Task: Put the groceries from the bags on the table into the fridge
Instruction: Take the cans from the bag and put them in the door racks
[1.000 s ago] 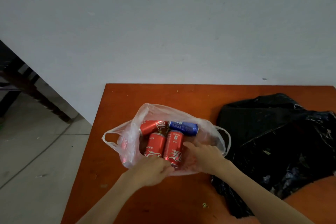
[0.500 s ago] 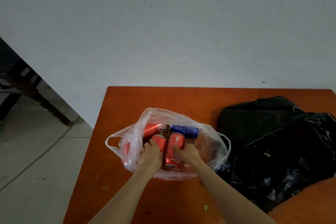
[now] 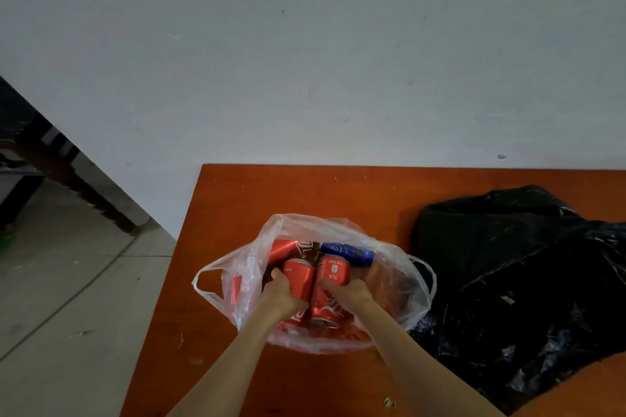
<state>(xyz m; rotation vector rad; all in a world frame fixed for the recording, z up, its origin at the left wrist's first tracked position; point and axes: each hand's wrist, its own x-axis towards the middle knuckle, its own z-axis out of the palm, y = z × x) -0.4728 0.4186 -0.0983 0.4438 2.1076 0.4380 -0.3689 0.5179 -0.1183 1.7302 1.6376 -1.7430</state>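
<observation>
Inside the clear plastic bag [image 3: 399, 267] near the orange table's [image 3: 237, 213] left edge, the left hand [image 3: 283, 296] grips one red can [image 3: 298, 281], the right hand [image 3: 349, 293] apparently another [image 3: 330, 284]; both cans lie lengthwise, pointing away.

a clear whitish plastic bag [image 3: 399, 267] holds red cans [image 3: 333, 284] with white lettering and one blue can [image 3: 347, 252] with white print, on an orange-brown table [image 3: 288, 193] beside a glossy black bag [image 3: 515, 267], below a pale grey-white wall [image 3: 305, 61] and by grey floor tiles [image 3: 67, 298].
</observation>
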